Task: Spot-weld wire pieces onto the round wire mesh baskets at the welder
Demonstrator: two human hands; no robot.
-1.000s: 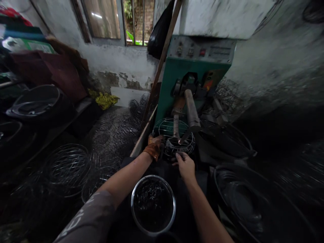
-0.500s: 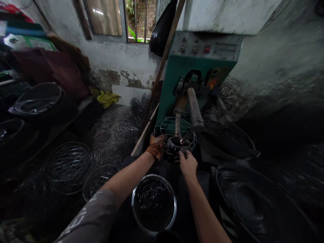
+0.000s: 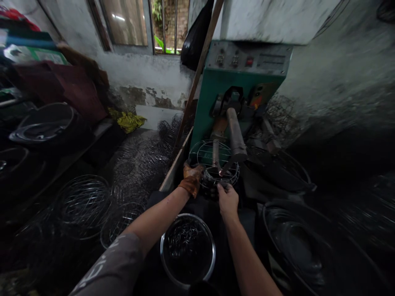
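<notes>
A round wire basket (image 3: 206, 155) sits under the electrode arm (image 3: 235, 134) of a green welding machine (image 3: 240, 88). My left hand (image 3: 192, 178), in a brown glove, grips the basket's left rim. My bare right hand (image 3: 227, 198) pinches the near edge of the basket, fingers closed on the wire just below a small glowing spot at the electrode tip. A metal bowl (image 3: 187, 249) holding several small wire pieces rests between my forearms.
Finished wire baskets (image 3: 83, 203) pile up on the floor at left. Dark basins (image 3: 46, 125) sit on a shelf at far left, with more dark tubs (image 3: 296, 242) at right. A wooden pole (image 3: 197, 74) leans by the machine under a barred window (image 3: 145, 24).
The right hand has shifted slightly up toward the basket's near rim. The left hand keeps its hold, and the view has moved a little.
</notes>
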